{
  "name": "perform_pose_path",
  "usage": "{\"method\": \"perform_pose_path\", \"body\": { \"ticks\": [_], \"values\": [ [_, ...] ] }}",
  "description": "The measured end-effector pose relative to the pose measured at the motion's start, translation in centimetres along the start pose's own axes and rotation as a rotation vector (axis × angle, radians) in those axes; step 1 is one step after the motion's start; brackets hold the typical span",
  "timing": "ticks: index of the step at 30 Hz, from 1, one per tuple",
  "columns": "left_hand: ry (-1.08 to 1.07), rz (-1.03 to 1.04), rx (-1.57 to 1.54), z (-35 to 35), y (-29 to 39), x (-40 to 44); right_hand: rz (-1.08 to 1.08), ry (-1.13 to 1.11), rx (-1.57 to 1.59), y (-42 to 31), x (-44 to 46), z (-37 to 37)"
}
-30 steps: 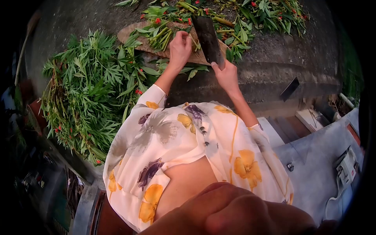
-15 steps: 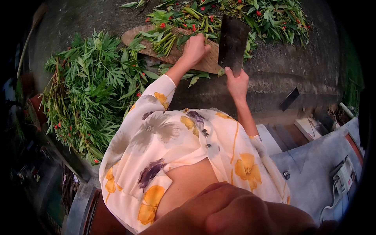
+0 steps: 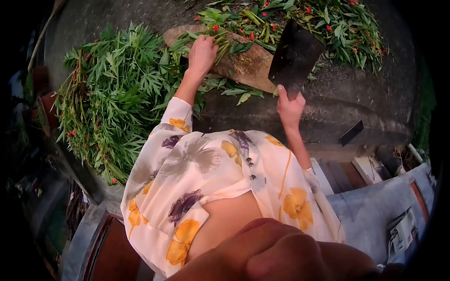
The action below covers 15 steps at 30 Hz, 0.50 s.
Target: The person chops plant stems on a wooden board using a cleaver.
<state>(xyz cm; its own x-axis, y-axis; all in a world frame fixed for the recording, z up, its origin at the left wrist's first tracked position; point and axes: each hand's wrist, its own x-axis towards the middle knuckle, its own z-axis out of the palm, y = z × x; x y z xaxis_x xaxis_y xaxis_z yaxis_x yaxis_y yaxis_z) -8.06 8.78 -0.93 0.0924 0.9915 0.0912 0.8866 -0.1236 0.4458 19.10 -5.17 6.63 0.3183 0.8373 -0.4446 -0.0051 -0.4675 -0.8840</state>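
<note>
In the head view, the right hand (image 3: 290,110) is wrapped around the lower end of a broad, dark, rectangular cleaver (image 3: 296,58), its blade overlapping the right end of a brown wooden board (image 3: 252,69). The left hand (image 3: 202,55) curls over cut green stems (image 3: 222,49) on the board; its grip cannot be told. A green leafy heap (image 3: 123,91) lies left of the board on a dark, rough surface (image 3: 375,91).

Left hand (image 3: 202,55) shifted leftward to the green stems (image 3: 222,50), cleaver (image 3: 295,58) swung rightward, now leaning right
</note>
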Motion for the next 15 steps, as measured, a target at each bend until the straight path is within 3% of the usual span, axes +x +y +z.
{"method": "perform_pose_path", "body": {
  "ticks": [2,6,8,10,12,15],
  "values": [
    [-0.070,-0.026,-0.003,-0.4,-0.9,-0.2,-0.064,-0.010,-0.056,0.9,0.1,0.6],
    [0.050,-0.012,-0.335,-3.8,-0.1,-0.2,-0.035,-0.039,-0.109,0.9,-0.1,0.7],
    [0.077,-0.165,-0.704,-5.4,0.6,-1.0,0.016,-0.058,-0.129,0.6,-0.1,0.4],
    [0.030,-0.104,-1.071,-4.8,2.4,-1.9,0.063,-0.086,-0.158,0.6,-0.1,0.4],
    [-0.038,0.047,-0.916,-3.4,4.3,-2.9,-0.018,-0.061,-0.154,1.0,0.0,0.5],
    [-0.098,0.109,-0.883,2.1,5.7,-4.2,-0.108,-0.033,-0.281,-0.2,-0.3,0.6]
  ]
}}
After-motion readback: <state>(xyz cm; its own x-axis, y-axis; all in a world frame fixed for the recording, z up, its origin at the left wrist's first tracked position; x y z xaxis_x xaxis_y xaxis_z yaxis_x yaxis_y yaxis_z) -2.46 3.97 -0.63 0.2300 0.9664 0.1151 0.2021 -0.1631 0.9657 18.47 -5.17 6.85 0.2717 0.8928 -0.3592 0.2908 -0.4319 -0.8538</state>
